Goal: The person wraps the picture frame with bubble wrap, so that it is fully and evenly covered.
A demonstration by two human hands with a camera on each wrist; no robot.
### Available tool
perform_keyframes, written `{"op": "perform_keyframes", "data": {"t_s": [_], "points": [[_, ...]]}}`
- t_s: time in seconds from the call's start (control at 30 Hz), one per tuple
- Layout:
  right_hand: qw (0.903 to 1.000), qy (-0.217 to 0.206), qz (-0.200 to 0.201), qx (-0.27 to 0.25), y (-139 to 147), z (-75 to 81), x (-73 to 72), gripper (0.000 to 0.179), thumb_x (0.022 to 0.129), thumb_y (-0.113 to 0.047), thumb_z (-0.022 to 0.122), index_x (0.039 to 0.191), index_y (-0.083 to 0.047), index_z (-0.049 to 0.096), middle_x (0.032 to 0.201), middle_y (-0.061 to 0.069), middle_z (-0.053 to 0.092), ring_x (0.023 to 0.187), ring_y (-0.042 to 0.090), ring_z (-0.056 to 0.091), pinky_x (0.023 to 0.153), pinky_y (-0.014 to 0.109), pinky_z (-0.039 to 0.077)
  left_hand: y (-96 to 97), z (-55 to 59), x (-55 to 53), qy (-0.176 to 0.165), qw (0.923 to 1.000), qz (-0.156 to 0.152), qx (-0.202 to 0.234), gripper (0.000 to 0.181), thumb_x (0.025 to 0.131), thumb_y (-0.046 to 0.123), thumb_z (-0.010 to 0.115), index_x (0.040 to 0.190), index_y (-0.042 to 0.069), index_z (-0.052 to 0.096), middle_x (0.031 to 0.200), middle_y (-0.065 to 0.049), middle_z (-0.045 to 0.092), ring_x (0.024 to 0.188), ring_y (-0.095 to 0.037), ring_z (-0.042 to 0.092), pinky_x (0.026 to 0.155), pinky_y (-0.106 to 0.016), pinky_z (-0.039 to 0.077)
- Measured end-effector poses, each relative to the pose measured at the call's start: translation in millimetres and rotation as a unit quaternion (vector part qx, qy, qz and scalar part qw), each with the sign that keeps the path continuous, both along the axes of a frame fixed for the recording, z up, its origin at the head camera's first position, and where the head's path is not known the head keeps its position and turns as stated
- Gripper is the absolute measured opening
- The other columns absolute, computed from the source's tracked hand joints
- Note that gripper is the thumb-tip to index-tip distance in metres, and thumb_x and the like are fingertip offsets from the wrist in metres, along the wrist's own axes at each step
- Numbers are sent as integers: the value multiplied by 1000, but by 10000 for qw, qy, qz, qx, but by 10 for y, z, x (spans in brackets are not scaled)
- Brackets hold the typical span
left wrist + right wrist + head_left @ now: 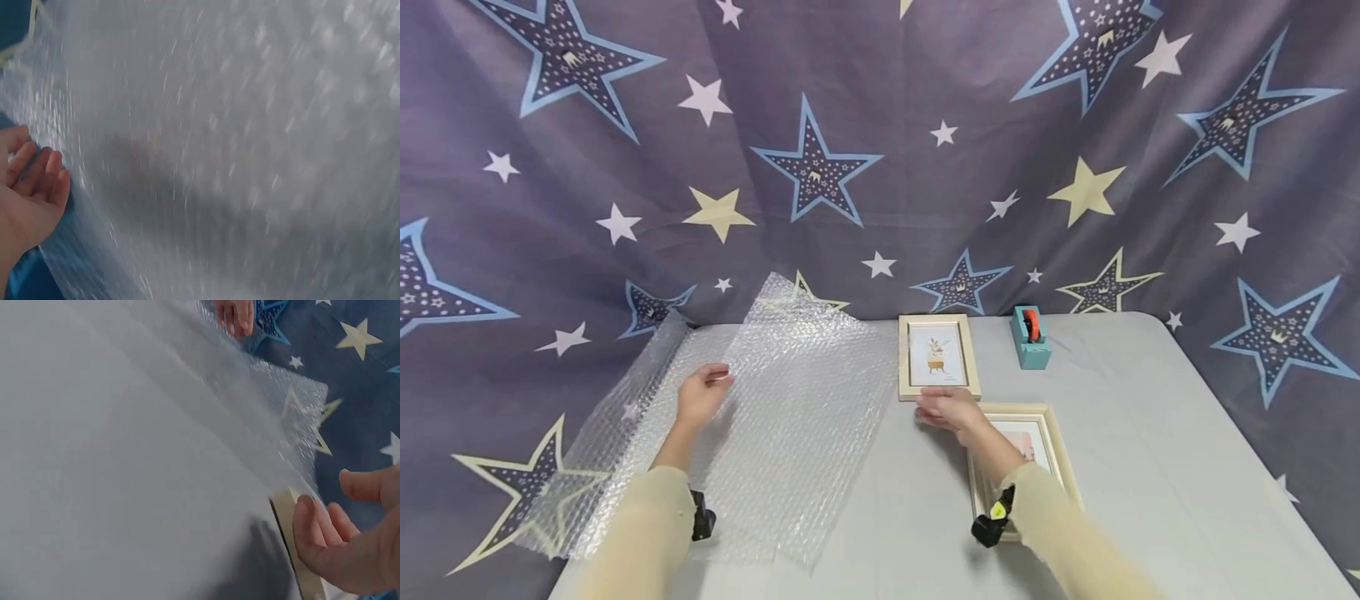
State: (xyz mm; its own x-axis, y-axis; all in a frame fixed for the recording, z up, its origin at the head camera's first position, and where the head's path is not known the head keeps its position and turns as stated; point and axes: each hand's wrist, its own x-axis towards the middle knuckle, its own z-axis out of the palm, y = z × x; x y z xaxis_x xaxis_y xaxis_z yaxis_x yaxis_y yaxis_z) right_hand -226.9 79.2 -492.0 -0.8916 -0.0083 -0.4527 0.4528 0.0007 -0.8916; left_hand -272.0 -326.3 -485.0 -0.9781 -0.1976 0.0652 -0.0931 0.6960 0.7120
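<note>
A clear sheet of bubble wrap (808,392) spreads over the left half of the table, its far corner standing up in front of the curtain. My left hand (702,395) is over the wrap, beside the raised part's left edge; in the left wrist view the fingers (47,172) are loosely bent with nothing between them. My right hand (951,410) hovers at the near edge of a small light-wood picture frame (905,358) with a plant print. In the right wrist view its thumb stands apart from the fingers. Under the right forearm lies a second, cream picture frame (1060,450), partly hidden.
A teal tape dispenser (1034,357) with an orange tape core stands at the back of the table, right of the small frame. Behind the pale tabletop (1150,433) hangs a dark curtain (880,67) printed with stars. The wrap reaches past the table's left edge.
</note>
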Motion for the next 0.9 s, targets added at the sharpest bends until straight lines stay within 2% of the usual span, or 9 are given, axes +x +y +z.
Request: {"op": "perform_keyframes", "data": {"t_s": [0.07,0.17,0.27,0.4,0.57,0.6,0.73,0.83,0.9], "points": [[10000,20,59,76,154,38,3,40,90,-8,64,125,9,56,117,24,68,87,15,72,89,32,59,141,-23,27,8,9995,-304,-9,33,94,10,55,123,-7,57,123,-29,62,109,-41,62,90,-37,55],[9996,52,175,235,383,92,34,41,91,-10,64,127,8,55,114,20,70,86,12,72,89,30,58,389,-63,69,-22,9969,-772,127,34,95,8,55,125,-7,55,124,-30,60,111,-44,60,95,-48,52],[9986,198,309,384,616,144,81,45,92,-12,62,131,8,52,114,19,70,87,10,71,90,30,58,664,-102,97,13,9925,-1191,290,33,94,8,56,125,-6,56,125,-28,60,111,-41,61,95,-48,53],[9957,444,417,702,943,227,168,49,93,-15,61,134,10,48,115,17,70,87,7,70,91,31,57,1056,-100,123,202,9841,-1688,514,32,93,6,59,123,-3,58,124,-23,62,109,-36,63,95,-46,53],[9913,538,373,1139,1317,242,281,53,94,-21,62,135,9,46,103,4,71,87,2,69,88,25,57,1510,-97,220,324,9723,-2175,793,29,91,5,61,119,-2,62,119,-20,66,107,-34,64,93,-45,54],[9905,547,348,1209,1387,232,304,54,94,-21,62,135,9,46,100,-2,71,87,1,69,87,24,57,1598,-98,240,330,9697,-2282,805,28,91,5,61,118,-2,62,118,-20,66,106,-33,65,92,-45,55],[9865,495,325,1528,1642,181,413,58,94,-27,61,137,9,44,101,-6,69,85,-3,66,85,21,57,1958,-115,324,325,9580,-2744,768,27,89,3,61,115,-3,63,114,-20,68,103,-33,67,90,-42,56],[9851,461,306,1627,1815,80,464,60,94,-28,61,136,11,43,96,-9,69,81,-6,64,81,19,58,2211,-140,379,171,9496,-3030,783,27,89,4,61,115,-4,63,113,-20,68,102,-32,67,89,-40,57],[9879,376,221,1487,1908,-14,473,57,93,-28,63,133,10,47,90,-13,68,79,-6,64,78,18,58,2362,-174,412,6,9459,-3158,750,27,90,6,61,115,-2,63,114,-19,69,101,-29,68,89,-36,57]]}}
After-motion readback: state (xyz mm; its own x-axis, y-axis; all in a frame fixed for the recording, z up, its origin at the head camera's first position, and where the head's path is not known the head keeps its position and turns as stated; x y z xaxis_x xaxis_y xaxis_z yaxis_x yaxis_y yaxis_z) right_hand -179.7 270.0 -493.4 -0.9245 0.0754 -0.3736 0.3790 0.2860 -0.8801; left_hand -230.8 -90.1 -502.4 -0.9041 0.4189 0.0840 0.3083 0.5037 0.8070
